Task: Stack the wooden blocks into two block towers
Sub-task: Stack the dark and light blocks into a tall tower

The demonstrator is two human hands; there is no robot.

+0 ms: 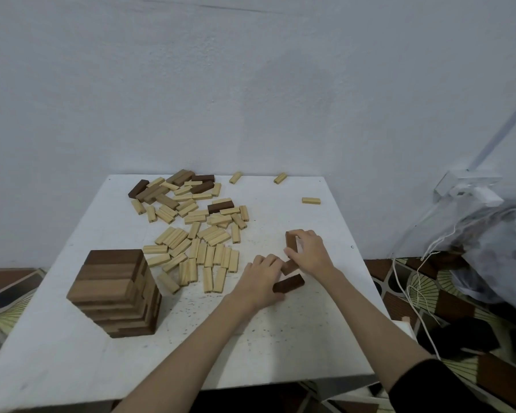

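Starting the second tower, it seems: one brown tower (115, 293) stands finished near left on the white table (280, 338). Right hand (309, 251) pinches an upright dark block (291, 241); left hand (261, 281), fingers curled, grips another dark block (289, 283) beside it. Loose pale blocks (197, 234) lie farther back. Next, lay these flat, side by side

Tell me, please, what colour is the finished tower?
Brown, in light and dark bands; head view.
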